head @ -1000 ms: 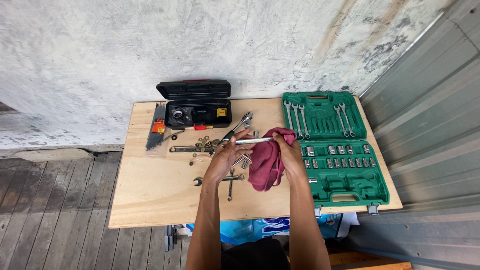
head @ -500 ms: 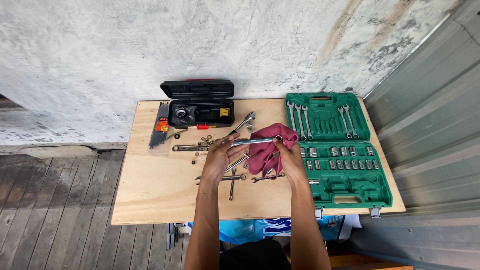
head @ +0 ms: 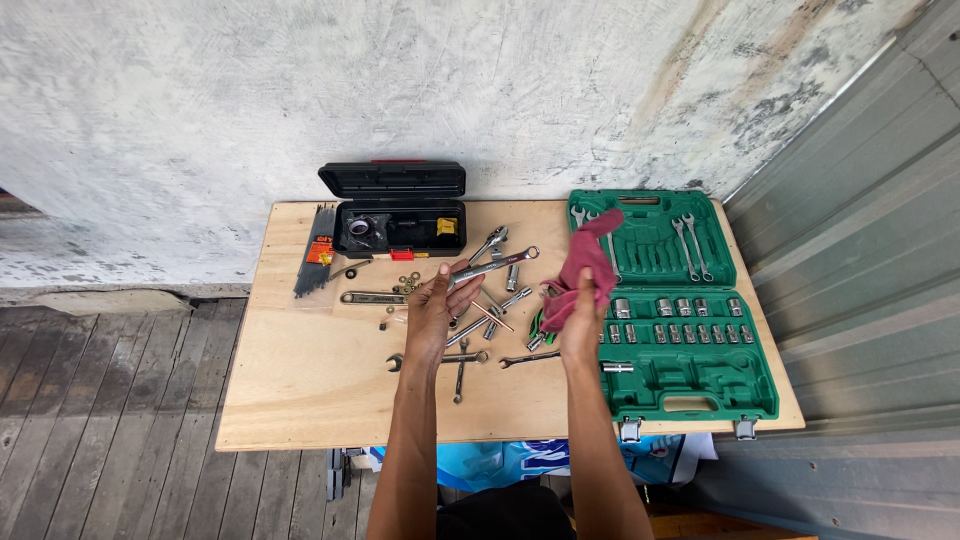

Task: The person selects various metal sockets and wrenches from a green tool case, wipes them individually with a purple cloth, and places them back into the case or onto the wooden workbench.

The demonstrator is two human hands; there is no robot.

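Rag (head: 585,268) pulled off wrench (head: 492,268); hands apart.

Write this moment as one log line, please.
left hand: holds wrench | right hand: holds red cloth | hands apart, above table

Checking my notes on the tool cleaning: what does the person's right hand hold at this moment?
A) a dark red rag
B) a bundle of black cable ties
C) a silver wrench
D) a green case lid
A: the right hand grips the dark red rag raised over the table, while the left hand holds the silver wrench.
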